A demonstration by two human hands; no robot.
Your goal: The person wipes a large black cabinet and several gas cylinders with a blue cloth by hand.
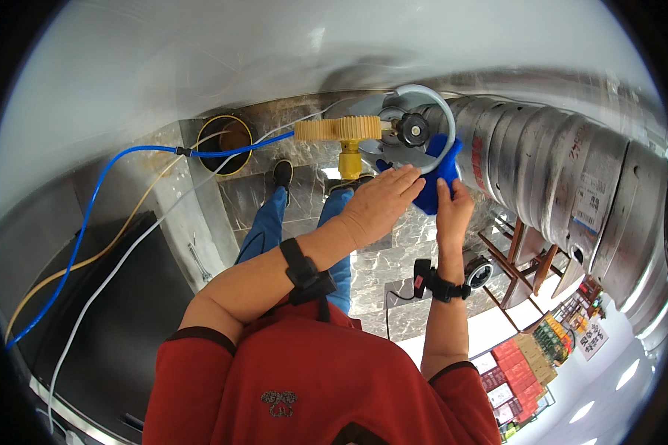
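Observation:
A bright blue cloth [448, 169] hangs about the lower part of a light grey curved ring [450, 114]. My right hand [455, 208] pinches the cloth's lower right edge, with the thumb on top. My left hand [387, 203] lies flat with fingers nearly straight, at the ring's lower end and against the cloth. Its thumb and palm side are hidden, so its grip does not show. Just beyond the hands are a black valve knob [413, 130] and a gas regulator with a ribbed yellowish cover [339, 128] and yellow fitting [349, 161].
Stacked metal kegs [540, 161] rise close on the right. A blue hose [145, 148] and a white cable [139, 236] run leftward from the regulator area. A yellow-rimmed black bin [249, 130] stands by the wall. Wooden stools [526, 261] and stacked boxes [515, 361] are farther right.

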